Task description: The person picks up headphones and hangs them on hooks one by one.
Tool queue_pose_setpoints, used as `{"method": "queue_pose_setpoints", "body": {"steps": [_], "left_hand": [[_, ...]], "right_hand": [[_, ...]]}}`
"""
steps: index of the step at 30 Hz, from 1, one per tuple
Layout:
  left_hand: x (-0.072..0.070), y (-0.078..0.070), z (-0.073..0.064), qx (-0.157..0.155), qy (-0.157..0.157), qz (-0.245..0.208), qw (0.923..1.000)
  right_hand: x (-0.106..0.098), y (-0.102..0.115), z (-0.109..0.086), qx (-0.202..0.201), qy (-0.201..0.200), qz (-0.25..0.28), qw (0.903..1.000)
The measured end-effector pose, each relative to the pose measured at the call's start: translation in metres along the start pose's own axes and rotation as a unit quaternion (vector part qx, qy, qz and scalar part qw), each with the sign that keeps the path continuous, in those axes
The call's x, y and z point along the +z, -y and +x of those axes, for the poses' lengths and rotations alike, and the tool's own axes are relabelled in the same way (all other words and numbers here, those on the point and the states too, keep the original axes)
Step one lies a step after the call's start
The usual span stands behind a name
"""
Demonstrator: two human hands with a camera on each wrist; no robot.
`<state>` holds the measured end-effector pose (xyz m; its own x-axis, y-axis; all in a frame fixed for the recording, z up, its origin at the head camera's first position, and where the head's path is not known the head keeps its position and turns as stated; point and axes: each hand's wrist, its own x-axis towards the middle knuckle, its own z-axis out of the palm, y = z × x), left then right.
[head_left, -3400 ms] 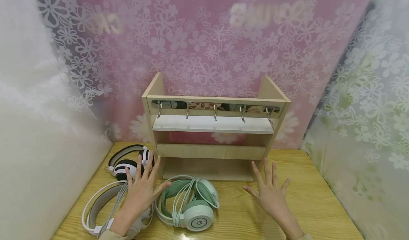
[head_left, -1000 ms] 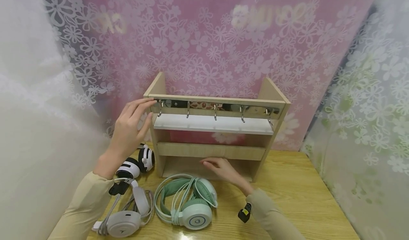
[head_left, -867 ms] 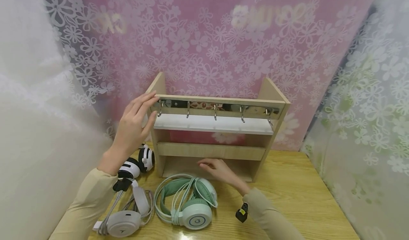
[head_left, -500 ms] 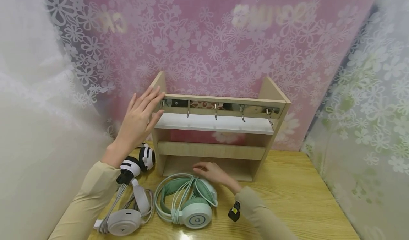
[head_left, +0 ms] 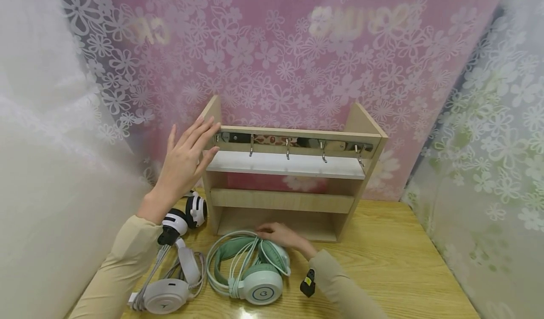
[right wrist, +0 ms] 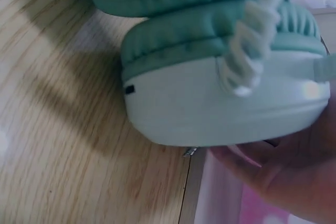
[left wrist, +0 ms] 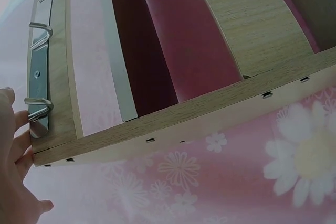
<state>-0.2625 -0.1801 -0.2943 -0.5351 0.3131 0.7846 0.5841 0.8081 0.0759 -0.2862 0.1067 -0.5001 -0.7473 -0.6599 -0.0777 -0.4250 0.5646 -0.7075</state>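
My left hand (head_left: 182, 165) touches the upper left corner of a light wooden rack (head_left: 280, 201), its fingers straight over the edge beside the end hook. In the left wrist view, fingertips (left wrist: 22, 142) reach behind that corner, close to the metal hook strip (left wrist: 39, 72). My right hand (head_left: 280, 236) is at the far side of the mint-green headphones (head_left: 262, 286), which lie on the table with their cable bundled. In the right wrist view its fingers (right wrist: 236, 163) are behind the pale ear cup (right wrist: 220, 103); I cannot tell whether they grip it.
White headphones (head_left: 165, 295) with a grey cable lie at the front left. Black-and-white headphones (head_left: 196, 210) sit behind them, beside the rack. Several metal hooks (head_left: 288, 149) line the rack's top bar above a white shelf (head_left: 289, 164). Flowered curtains (head_left: 276, 50) enclose the wooden table (head_left: 403, 253).
Both hands were spread above the table earlier. The left rose to the rack's corner and slid slightly right along it. The right moved left and down to the green headphones.
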Motion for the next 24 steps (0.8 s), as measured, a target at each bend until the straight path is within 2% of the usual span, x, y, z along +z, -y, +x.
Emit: {"method": "queue_pose_setpoints", "body": {"steps": [7, 14, 24], "left_hand": [[0.001, 0.001, 0.0, 0.003, -0.017, 0.004, 0.9998], [0.0, -0.001, 0.001, -0.001, -0.015, 0.004, 0.9999], [0.001, -0.006, 0.0, -0.006, -0.017, -0.002, 0.9998]], "right_hand": [[-0.007, 0.001, -0.005, 0.006, 0.023, -0.019, 0.9995], [-0.011, -0.007, -0.009, 0.023, 0.046, -0.023, 0.9984], [-0.003, -0.012, -0.003, 0.045, 0.023, 0.009, 0.9987]]}}
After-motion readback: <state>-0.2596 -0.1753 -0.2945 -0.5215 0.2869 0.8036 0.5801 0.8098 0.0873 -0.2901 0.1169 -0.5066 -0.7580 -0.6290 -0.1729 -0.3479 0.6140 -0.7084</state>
